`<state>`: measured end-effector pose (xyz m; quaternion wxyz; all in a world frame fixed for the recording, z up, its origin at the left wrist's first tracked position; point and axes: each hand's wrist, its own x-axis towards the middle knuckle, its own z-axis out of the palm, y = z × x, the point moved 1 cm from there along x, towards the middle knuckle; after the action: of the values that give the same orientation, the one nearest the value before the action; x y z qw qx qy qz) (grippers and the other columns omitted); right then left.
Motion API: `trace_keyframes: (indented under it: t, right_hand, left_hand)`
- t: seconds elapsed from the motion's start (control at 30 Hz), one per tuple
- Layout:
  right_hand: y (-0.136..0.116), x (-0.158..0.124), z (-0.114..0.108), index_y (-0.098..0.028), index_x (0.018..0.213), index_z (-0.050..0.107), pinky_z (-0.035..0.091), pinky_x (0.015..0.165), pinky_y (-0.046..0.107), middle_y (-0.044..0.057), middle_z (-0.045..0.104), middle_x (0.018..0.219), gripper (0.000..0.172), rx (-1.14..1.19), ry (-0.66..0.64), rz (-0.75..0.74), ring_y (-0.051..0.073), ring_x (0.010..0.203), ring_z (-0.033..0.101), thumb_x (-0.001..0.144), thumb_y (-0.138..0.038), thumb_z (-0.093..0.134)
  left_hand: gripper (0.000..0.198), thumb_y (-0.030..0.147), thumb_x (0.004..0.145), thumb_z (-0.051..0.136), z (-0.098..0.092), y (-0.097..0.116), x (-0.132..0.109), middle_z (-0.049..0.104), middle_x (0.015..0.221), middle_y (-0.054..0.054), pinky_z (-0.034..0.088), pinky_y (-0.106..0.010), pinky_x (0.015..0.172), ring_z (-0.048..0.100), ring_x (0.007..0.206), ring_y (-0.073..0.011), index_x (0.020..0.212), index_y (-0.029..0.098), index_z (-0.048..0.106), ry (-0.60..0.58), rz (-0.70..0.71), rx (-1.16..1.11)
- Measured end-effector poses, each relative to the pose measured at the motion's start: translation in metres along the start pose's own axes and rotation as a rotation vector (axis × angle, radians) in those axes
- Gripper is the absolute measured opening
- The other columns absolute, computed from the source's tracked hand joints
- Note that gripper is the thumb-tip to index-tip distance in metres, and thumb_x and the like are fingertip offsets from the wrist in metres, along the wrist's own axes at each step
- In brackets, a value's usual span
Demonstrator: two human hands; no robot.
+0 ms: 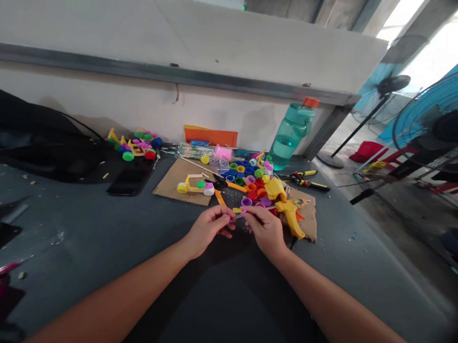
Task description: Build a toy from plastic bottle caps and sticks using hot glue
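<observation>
My left hand (213,228) is closed in a pinch on a small purple piece (229,219), mostly covered by the fingers. Close beside it, my right hand (265,229) pinches something small and thin whose kind I cannot make out. Beyond the fingertips lie many coloured bottle caps (252,195) in red, blue, purple and green. A small yellow stick-frame car (195,187) with cap wheels sits on a cardboard sheet (170,181). To the right of my right hand, a yellow glue gun (291,216) rests on another cardboard piece (310,218).
A teal water bottle (289,136) stands at the back right, with pliers (309,182) in front of it. More cap-wheeled cars (135,146), a phone (127,181) and a black bag (33,133) lie left. Fans (445,122) stand beyond the table on the right.
</observation>
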<state>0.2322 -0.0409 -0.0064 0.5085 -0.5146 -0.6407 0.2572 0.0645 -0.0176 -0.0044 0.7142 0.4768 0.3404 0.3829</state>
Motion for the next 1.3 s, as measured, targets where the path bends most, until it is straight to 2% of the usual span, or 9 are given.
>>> trace_keyframes:
  t: [0.1,0.23,0.33,0.4,0.57,0.7,0.87,1.13,1.3]
  right_hand:
    - [-0.003,-0.004,0.008,-0.023,0.097,0.066,0.051,0.052,0.023,0.004,0.067,0.081,0.019,-0.034,-0.049,-0.047,0.012,0.058,0.060,0.083,-0.024,0.054]
    - [-0.006,-0.006,0.010,-0.020,0.090,0.065,0.052,0.057,0.024,0.002,0.067,0.078,0.012,-0.072,0.001,-0.056,0.013,0.063,0.061,0.079,-0.022,0.060]
    - [-0.010,-0.006,0.008,-0.020,0.081,0.065,0.049,0.056,0.023,0.001,0.064,0.072,0.005,-0.144,-0.024,-0.146,0.011,0.061,0.058,0.078,-0.021,0.062]
    - [-0.013,-0.006,0.007,-0.021,0.083,0.065,0.048,0.056,0.023,0.001,0.063,0.072,0.006,-0.160,-0.056,-0.201,0.011,0.061,0.057,0.077,-0.021,0.063]
    - [-0.016,-0.005,0.006,-0.021,0.085,0.065,0.047,0.054,0.023,0.001,0.064,0.072,0.007,-0.150,-0.086,-0.236,0.012,0.061,0.057,0.078,-0.023,0.064]
    - [-0.016,-0.003,0.005,-0.021,0.080,0.066,0.049,0.060,0.026,0.003,0.066,0.072,0.008,-0.190,-0.064,-0.303,0.014,0.066,0.060,0.083,-0.022,0.059]
    - [-0.012,-0.001,0.002,-0.022,0.085,0.067,0.051,0.068,0.028,0.004,0.067,0.079,0.013,-0.255,-0.132,-0.378,0.015,0.075,0.061,0.085,-0.020,0.054]
    - [-0.008,0.000,0.005,-0.023,0.102,0.066,0.052,0.078,0.031,0.005,0.066,0.092,0.021,-0.187,-0.126,-0.358,0.016,0.088,0.061,0.082,-0.019,0.060]
    - [-0.008,-0.001,0.004,-0.023,0.096,0.069,0.054,0.075,0.030,0.006,0.067,0.089,0.017,-0.203,-0.108,-0.366,0.017,0.086,0.062,0.083,-0.020,0.058]
  left_hand:
    - [0.015,0.029,0.075,0.059,0.002,-0.001,0.000,0.054,0.071,-0.001,0.050,-0.025,0.056,0.053,0.065,-0.0115,0.078,0.014,0.060,-0.008,0.007,0.014]
    - [0.026,0.040,0.078,0.057,0.003,-0.004,0.001,0.045,0.057,0.005,0.046,-0.024,0.050,0.046,0.049,-0.0082,0.071,0.015,0.055,0.017,0.046,0.112]
    - [0.030,0.044,0.079,0.056,0.002,-0.005,0.002,0.047,0.057,0.004,0.045,-0.023,0.051,0.049,0.050,-0.0086,0.071,0.015,0.054,0.009,0.082,0.198]
    - [0.032,0.044,0.081,0.054,0.001,-0.005,0.002,0.048,0.059,0.003,0.044,-0.023,0.052,0.050,0.051,-0.0087,0.069,0.014,0.054,-0.004,0.096,0.207]
    - [0.035,0.045,0.082,0.052,0.001,-0.004,0.001,0.049,0.057,0.002,0.043,-0.023,0.052,0.048,0.051,-0.0091,0.065,0.014,0.054,-0.010,0.109,0.235]
    - [0.037,0.048,0.080,0.053,0.003,-0.004,-0.001,0.050,0.058,0.002,0.044,-0.023,0.051,0.049,0.051,-0.0095,0.066,0.014,0.055,0.011,0.097,0.262]
    - [0.032,0.045,0.075,0.061,0.005,-0.003,-0.002,0.052,0.058,0.001,0.043,-0.023,0.049,0.049,0.050,-0.0098,0.072,0.013,0.059,0.031,0.064,0.300]
    - [0.031,0.042,0.079,0.056,0.005,-0.003,-0.001,0.052,0.059,0.001,0.043,-0.022,0.048,0.048,0.050,-0.0090,0.068,0.013,0.058,0.042,0.067,0.264]
    - [0.035,0.041,0.085,0.046,0.008,-0.004,-0.004,0.053,0.059,0.000,0.042,-0.021,0.047,0.049,0.050,-0.0090,0.067,0.014,0.056,0.018,0.066,0.352]
